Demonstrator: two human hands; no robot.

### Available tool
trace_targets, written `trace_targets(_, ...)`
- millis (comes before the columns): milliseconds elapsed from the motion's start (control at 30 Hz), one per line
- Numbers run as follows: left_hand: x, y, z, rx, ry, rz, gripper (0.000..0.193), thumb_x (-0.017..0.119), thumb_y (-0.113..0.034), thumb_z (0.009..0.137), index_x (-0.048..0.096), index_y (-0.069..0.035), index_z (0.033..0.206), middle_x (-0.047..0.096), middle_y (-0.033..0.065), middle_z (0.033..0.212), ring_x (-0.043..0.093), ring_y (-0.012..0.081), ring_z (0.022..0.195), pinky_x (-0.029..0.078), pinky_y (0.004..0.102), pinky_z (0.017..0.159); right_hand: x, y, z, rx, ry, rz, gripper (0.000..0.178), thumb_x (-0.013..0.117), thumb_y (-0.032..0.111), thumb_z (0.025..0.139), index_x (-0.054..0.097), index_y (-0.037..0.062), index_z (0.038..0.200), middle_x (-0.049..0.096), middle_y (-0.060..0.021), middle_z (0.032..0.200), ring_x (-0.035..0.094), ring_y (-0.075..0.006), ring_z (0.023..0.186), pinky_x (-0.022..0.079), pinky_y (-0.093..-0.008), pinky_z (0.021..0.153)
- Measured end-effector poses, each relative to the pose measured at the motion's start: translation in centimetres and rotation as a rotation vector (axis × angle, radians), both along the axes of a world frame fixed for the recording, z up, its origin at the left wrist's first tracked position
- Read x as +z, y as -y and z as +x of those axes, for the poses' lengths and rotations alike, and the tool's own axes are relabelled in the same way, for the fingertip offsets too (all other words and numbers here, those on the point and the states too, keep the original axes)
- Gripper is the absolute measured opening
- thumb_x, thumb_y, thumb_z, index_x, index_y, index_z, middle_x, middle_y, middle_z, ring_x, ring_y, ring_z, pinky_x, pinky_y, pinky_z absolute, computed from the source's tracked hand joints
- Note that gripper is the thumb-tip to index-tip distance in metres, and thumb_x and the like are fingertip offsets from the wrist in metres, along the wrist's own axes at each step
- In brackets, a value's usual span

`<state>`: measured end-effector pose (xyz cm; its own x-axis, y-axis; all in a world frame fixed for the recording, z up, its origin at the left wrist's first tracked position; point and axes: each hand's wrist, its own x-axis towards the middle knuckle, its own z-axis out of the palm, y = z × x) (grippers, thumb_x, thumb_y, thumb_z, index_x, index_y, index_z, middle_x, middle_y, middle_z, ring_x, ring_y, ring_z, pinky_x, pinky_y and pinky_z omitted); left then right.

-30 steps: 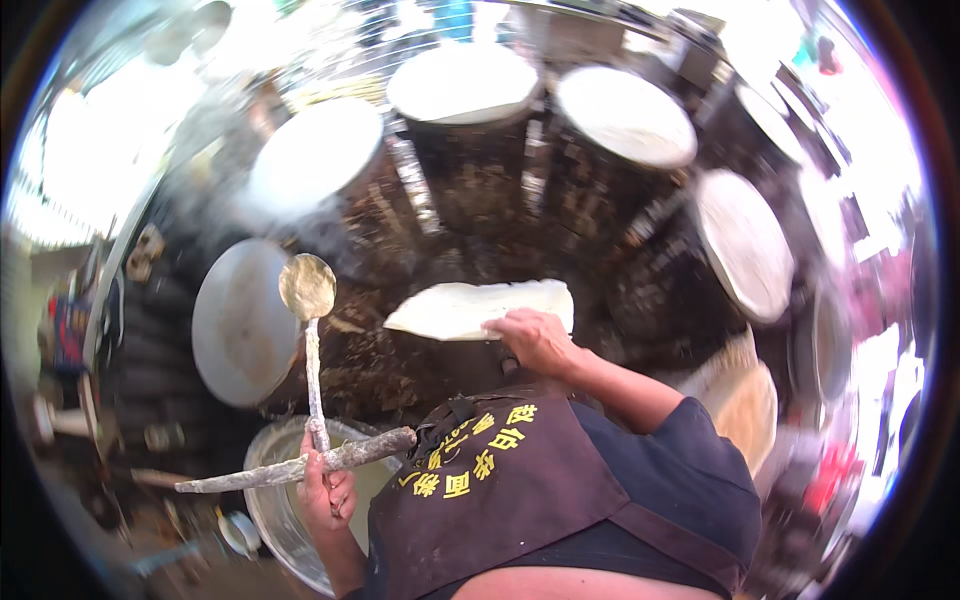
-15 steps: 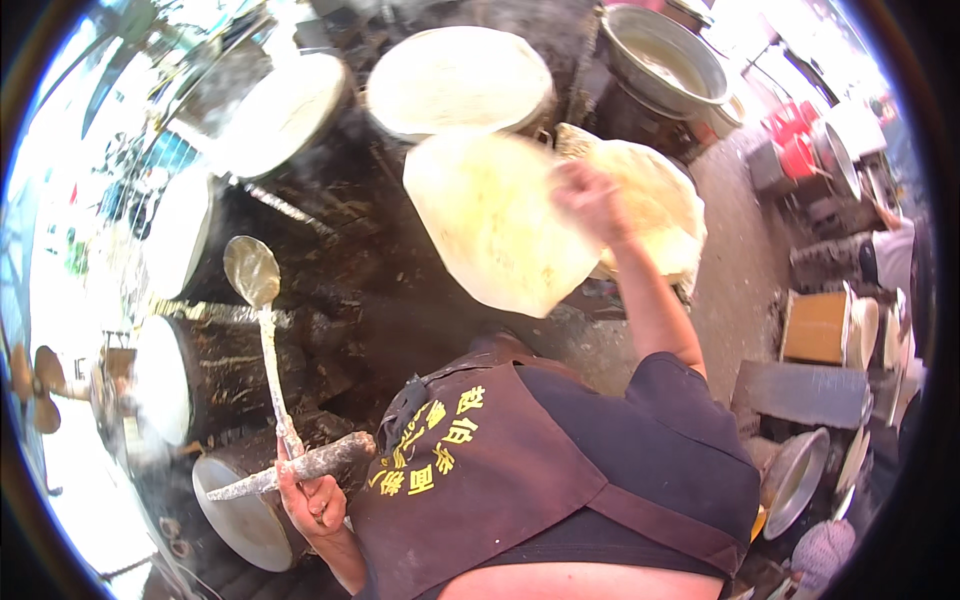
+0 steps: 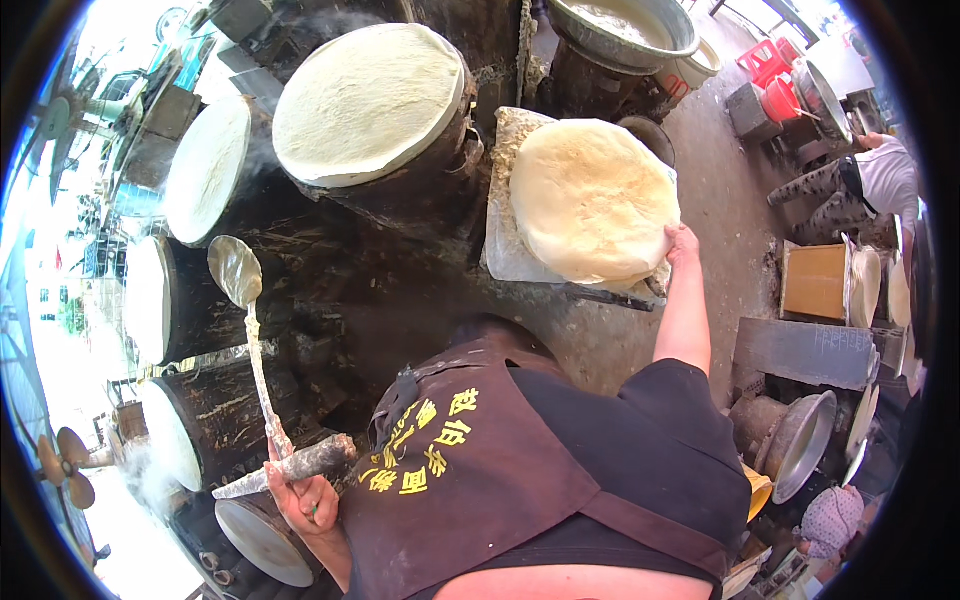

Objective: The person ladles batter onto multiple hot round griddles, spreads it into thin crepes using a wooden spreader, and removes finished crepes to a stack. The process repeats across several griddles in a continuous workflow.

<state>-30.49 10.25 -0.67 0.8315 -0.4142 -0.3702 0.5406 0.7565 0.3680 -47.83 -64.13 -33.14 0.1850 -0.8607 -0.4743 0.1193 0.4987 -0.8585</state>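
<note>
My left hand [image 3: 308, 506] is closed round the handle of a long ladle [image 3: 238, 272]. It also holds a tapered tool [image 3: 300, 466] with a thick dark end and a pale point. The ladle's bowl is up and coated with pale batter. At arm's length, my right hand [image 3: 682, 243] has its fingers closed at the edge of a round pancake [image 3: 595, 200]. That pancake lies on a stack on a crusted, pale board [image 3: 503, 235]. A large round pan [image 3: 370, 105] to its left holds a pale, steaming sheet.
More round pans on dark drums, such as a pan [image 3: 208, 170], curve down the left side. Behind the board stands a metal basin [image 3: 630, 30] of cloudy liquid. Red stools [image 3: 763, 62], stacked pots [image 3: 800, 445] and another person [image 3: 880, 180] are at the right.
The pancake that my right hand held in the air now lies on the stack. That hand has moved right and down to the edge. My left hand keeps the ladle and tool.
</note>
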Motion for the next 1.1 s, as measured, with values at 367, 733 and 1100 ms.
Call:
trace_targets(367, -0.7, 1.8, -1.5, 0.091, -0.111, -0.009, 0.051, 0.038, -0.025, 0.101, 0.020, -0.028, 0.149, 0.035, -0.0004, 0.064, 0.028, 0.0048, 0.039, 0.027, 0.0173, 0.025, -3.1, 2.7, -0.1, 0.110, -0.923, -0.386, 0.045, 0.073, 0.005, 0.071, 0.062, 0.0021, 0.114, 0.065, -0.0202, 0.110, 0.064, -0.0308, 0.100, 0.052, -0.0427, 0.084)
trace_targets(733, -3.2, 0.1, -3.2, 0.214, -0.180, 0.249, 0.049, 0.046, -0.021, 0.098, 0.031, -0.029, 0.144, 0.036, -0.0018, 0.067, 0.033, 0.0039, 0.045, 0.028, 0.0171, 0.028, 20.8, -34.3, 29.5, 1.332, 0.006, -0.753, 0.029, 0.060, 0.007, 0.089, 0.062, 0.0071, 0.118, 0.067, -0.0060, 0.100, 0.062, -0.0137, 0.087, 0.051, -0.0254, 0.078)
trace_targets(1100, -7.7, -1.2, -12.8, 0.828, -0.129, 0.575, 0.041, 0.046, -0.023, 0.100, 0.037, -0.016, 0.140, 0.040, -0.0026, 0.067, 0.035, 0.0026, 0.046, 0.031, 0.0172, 0.033, 22.5, -65.0, 24.4, 2.558, 1.002, -0.970, 0.060, 0.066, 0.006, 0.081, 0.044, 0.0109, 0.137, 0.058, -0.0209, 0.121, 0.061, -0.0312, 0.107, 0.050, -0.0363, 0.091)
